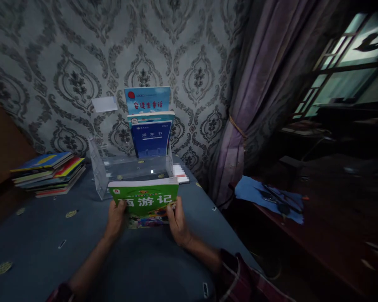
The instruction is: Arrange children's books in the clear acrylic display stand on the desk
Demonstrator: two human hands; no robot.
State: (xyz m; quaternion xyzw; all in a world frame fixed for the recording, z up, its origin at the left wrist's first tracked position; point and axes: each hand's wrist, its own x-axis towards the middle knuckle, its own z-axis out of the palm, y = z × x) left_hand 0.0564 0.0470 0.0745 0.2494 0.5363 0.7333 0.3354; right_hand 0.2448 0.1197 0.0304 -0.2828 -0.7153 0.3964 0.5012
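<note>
Head camera view: a person's left hand (115, 220) and right hand (178, 222) are both holding a green book (145, 205), each gripping a side edge with the thumb resting on the front cover. The green book is facing the camera, its white top edge showing, just before a transparent rack (96, 167); whether the two are touching cannot be told. The step in hand, as judged, is supporting the book squarely at the rack's near side; any next move is probably calling for both hands to be working together, keeping the book level and clear of the rack's near edge. As to containers, the rack is standing on the blue patterned surface (82, 235) and, at its rear, is holding a dark-blue booklet (153, 142), a teal book (154, 119) behind that, and a light-blue book (148, 98) rising highest at the back. Left of the rack, a stack of books (50, 176) is lying on the surface, its layers sitting unevenly.
</note>
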